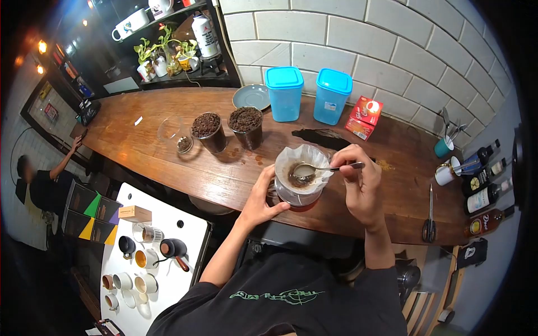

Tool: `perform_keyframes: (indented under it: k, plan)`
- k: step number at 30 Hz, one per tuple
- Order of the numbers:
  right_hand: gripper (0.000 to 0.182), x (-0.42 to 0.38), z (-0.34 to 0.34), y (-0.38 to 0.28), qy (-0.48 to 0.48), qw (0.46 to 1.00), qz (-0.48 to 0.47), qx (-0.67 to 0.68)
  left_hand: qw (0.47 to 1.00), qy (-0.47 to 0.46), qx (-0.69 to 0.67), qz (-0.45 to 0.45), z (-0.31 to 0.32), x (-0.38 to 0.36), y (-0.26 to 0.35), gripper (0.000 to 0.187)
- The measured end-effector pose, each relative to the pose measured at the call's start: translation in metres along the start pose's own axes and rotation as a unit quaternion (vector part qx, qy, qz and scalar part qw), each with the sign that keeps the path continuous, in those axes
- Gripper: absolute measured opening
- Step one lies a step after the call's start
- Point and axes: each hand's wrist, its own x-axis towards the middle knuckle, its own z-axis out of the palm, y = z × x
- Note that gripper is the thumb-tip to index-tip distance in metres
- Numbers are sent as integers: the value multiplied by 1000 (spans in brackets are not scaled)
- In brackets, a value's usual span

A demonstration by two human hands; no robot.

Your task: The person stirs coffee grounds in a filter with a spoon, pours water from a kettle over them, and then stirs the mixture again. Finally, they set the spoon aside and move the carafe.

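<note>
In the head view, a coffee dripper with a white paper filter stands near the front edge of the wooden counter. Dark wet coffee lies in the bottom of the filter. My right hand pinches the handle of a metal spoon, whose bowl is down inside the filter over the coffee. My left hand curls around the left side of the dripper, thumb along its lower front. What stands under the dripper is mostly hidden.
Two cups of dark coffee grounds and a small glass jar stand left of the dripper. Behind are blue-lidded containers and a red box. Scissors and bottles are at right. A person stands far left.
</note>
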Motion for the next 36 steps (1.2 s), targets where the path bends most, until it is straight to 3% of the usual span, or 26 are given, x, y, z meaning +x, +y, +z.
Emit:
perform_keyframes:
  k: [13,20,36]
  plan:
    - [17,10,7,-3,-93,983,-105,-116,1000,6,20,6,0,-3,-2,92]
    - [18,6,2,-7,-34,990,-80,-109,1000,6,0,2,1,-1,-1,93]
    - [10,1,1,-8,-86,988,-83,-101,1000,12,10,8,1,-1,-1,92]
